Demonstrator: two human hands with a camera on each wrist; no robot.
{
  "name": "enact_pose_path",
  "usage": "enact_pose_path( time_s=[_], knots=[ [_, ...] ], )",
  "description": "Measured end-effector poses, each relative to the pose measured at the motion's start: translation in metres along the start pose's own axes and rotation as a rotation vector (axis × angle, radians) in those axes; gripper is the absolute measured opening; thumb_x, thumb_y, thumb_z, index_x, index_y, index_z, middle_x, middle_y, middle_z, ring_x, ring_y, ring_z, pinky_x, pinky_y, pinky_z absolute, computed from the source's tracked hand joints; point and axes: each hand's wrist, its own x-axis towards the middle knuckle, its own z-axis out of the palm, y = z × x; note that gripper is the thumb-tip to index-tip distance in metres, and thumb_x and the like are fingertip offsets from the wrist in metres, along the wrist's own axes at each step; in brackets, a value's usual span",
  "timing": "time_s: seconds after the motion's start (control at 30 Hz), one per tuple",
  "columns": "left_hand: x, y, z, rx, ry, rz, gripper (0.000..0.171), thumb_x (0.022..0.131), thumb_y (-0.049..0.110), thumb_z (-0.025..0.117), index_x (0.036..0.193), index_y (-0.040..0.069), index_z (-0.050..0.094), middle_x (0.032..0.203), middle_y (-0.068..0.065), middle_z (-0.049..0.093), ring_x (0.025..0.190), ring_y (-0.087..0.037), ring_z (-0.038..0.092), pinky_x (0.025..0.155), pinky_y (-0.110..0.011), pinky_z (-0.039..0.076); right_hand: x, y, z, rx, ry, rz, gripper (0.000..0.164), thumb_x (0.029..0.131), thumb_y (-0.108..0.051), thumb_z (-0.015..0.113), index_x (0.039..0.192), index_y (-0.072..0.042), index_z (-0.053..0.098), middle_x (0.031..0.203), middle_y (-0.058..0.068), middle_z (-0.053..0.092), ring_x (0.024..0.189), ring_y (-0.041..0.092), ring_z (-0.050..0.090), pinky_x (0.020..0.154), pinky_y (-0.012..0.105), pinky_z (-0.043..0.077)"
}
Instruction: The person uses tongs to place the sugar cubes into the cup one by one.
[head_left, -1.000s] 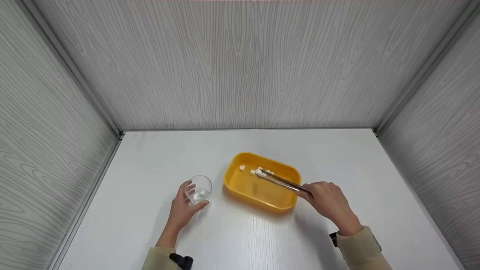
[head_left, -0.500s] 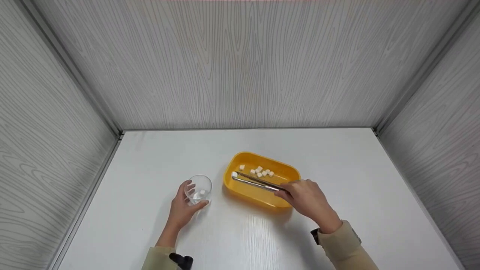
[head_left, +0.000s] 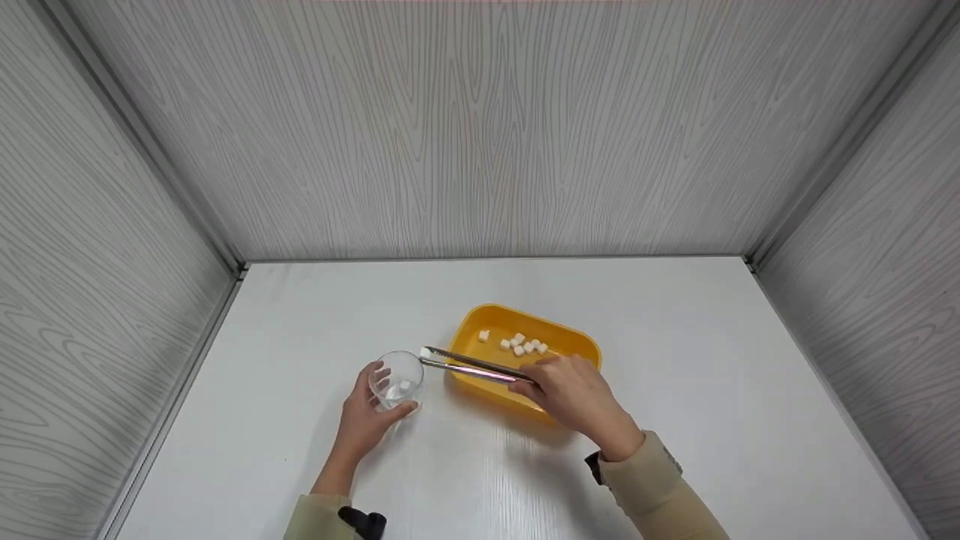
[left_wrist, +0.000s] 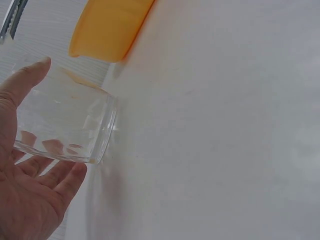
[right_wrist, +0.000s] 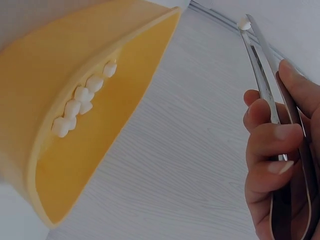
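My left hand (head_left: 367, 420) grips a clear glass (head_left: 397, 377) on the white table, thumb on one side and fingers curled round the other. A white cube (head_left: 403, 386) shows inside the glass. Metal tongs (head_left: 480, 367) are held in my right hand (head_left: 574, 394), fingers wrapped round both arms. Between the tong tips is another small white cube (right_wrist: 244, 23), right at the glass's rim in the head view. The yellow tray (head_left: 589, 349) lies below the tongs, holding several white cubes (head_left: 519, 346); part of it is hidden by my right hand.
The white table (head_left: 337, 300) spreads around the glass and tray. A wood-grain panel (head_left: 480, 135) stands along its back edge, with side panels at left (head_left: 90, 262) and right (head_left: 870, 262).
My right hand has moved left, carrying a white cube in the tongs from among the cubes in the tray to the glass's rim. The left hand and glass stay put.
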Motion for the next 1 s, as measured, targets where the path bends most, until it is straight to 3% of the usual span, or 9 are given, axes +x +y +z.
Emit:
enact_pose_path(
  time_s=[0.3,0.7,1.0],
  knots=[
    [-0.001,0.001,0.001,-0.002,-0.01,-0.031,0.099,0.072,0.029,0.089,0.15,0.011,0.031,0.147,-0.014,0.047,0.136,-0.03,0.043,0.112,-0.045,0.036,0.009,-0.013,0.014,-0.031,-0.026,-0.004,0.028,0.089,-0.038,0.072,0.074,-0.016,0.065,0.058,-0.008,0.045,0.048,0.008,0.037,0.044,0.021,0.024],
    [0.001,-0.002,-0.001,-0.013,-0.01,0.015,0.094,0.074,0.027,0.088,0.148,0.008,0.033,0.145,-0.019,0.048,0.135,-0.034,0.043,0.111,-0.048,0.037,0.011,-0.022,0.028,-0.051,-0.041,0.003,0.027,0.089,-0.035,0.073,0.072,-0.016,0.063,0.056,-0.008,0.044,0.046,0.009,0.032,0.043,0.021,0.02],
    [0.0,0.0,-0.001,-0.015,-0.011,0.006,0.096,0.073,0.027,0.088,0.149,0.008,0.033,0.145,-0.018,0.047,0.135,-0.034,0.043,0.111,-0.048,0.037,0.011,-0.021,0.031,-0.044,-0.075,0.043,0.025,0.089,-0.036,0.072,0.077,-0.014,0.065,0.061,-0.005,0.051,0.048,0.01,0.039,0.043,0.022,0.029]
  ],
)
